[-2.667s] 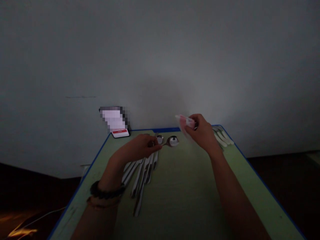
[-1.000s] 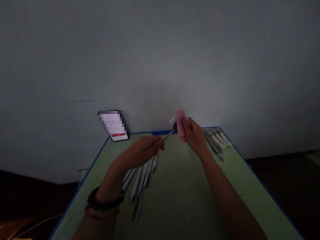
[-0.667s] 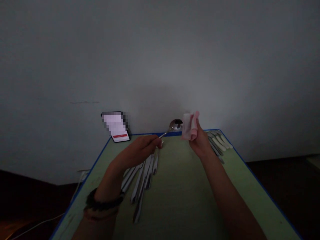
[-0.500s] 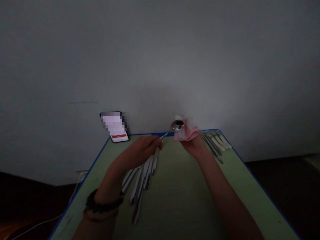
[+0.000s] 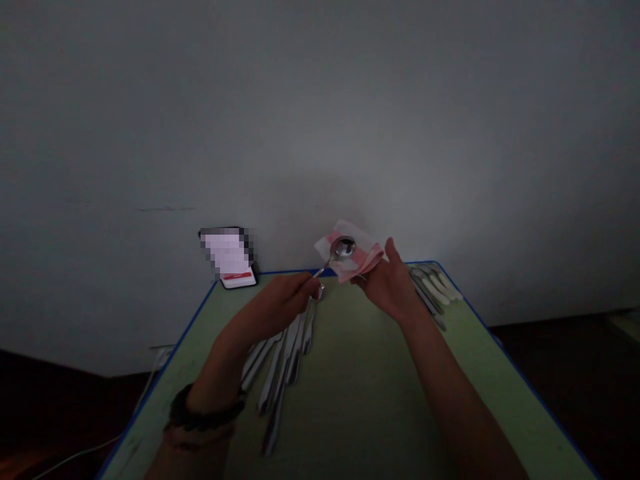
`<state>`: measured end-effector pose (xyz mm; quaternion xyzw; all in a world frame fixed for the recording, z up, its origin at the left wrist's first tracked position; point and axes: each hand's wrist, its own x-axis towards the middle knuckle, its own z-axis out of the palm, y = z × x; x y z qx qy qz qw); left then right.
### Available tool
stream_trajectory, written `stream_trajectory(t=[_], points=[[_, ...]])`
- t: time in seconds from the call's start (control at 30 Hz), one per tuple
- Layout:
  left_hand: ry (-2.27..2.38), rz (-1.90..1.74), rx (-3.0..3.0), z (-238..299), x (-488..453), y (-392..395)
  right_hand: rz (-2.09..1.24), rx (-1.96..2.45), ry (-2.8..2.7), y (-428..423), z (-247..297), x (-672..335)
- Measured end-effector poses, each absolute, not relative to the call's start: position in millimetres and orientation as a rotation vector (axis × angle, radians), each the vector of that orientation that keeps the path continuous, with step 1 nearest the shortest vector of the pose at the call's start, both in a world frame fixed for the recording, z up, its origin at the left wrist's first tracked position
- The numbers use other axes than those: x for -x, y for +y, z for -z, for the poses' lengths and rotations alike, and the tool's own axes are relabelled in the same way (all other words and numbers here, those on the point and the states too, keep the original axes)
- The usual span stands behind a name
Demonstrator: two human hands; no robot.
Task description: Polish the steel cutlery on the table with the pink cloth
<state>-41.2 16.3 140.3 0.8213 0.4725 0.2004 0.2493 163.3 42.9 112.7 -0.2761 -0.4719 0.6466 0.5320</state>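
Fingers [image 5: 311, 288] of left hand [image 5: 277, 305] clenched on the handle of a metal spoon [image 5: 345, 247]. Spoon in the air near the counter's far edge, bowl in front of a pink-and-white cloth [image 5: 369, 261]; contact unclear. Right hand [image 5: 393, 288] under the cloth, thumb raised clear of it, other fingers mostly hidden; their grip cannot be told. Metal utensils [image 5: 274, 387] fanned on the green counter [image 5: 360, 400] below the left hand. Pale-handled cutlery [image 5: 443, 287] at the far right corner. Phone [image 5: 240, 279] at the far left corner, against the wall [image 5: 320, 100].
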Motion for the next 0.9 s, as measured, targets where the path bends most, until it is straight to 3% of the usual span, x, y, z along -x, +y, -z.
stream_trajectory(t=[0.43, 0.9], points=[[1.407, -0.611, -2.324, -155, 42, 10, -1.478, 0.848, -0.992, 51, -101, -167], [1.271, -0.509, -2.264, -134, 29, 9, -1.378, 0.659, -1.051, 44, -117, -163]])
